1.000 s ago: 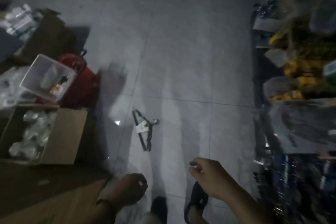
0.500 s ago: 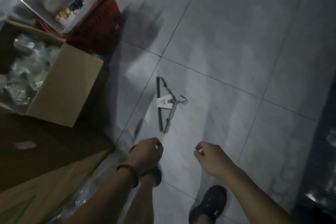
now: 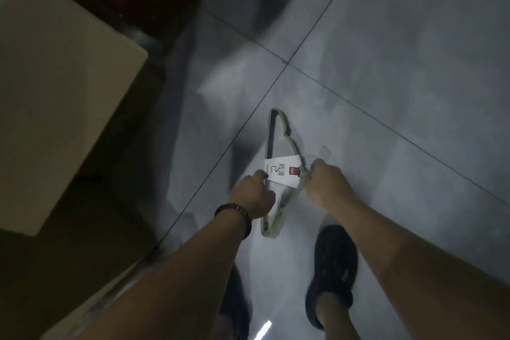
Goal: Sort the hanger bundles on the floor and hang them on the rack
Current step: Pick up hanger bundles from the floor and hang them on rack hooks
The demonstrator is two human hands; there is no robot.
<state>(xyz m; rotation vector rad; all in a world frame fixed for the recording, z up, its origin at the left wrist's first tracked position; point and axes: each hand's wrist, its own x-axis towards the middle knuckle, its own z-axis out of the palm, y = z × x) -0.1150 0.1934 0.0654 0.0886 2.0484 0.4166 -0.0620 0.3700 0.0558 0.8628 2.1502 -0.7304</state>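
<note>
Head view: hanger bundle [image 3: 270, 141] lying on the floor [image 3: 400, 91], just ahead of my shoe [image 3: 334, 262]; cardboard box [image 3: 55, 91] well apart at left.
Left grip [image 3: 255, 193]: fingers curled onto the bundle's long bar, at the edge of its paper label [image 3: 281, 171].
Right grip [image 3: 325, 185]: fingers curled round the bundle's neck; the hook beyond is too blurred to read.
Step in hand: pick-up of one bundle, by my judgement; not yet lifted.
Next move: raise it level with both grips, then find the rack, which is out of view.
</note>
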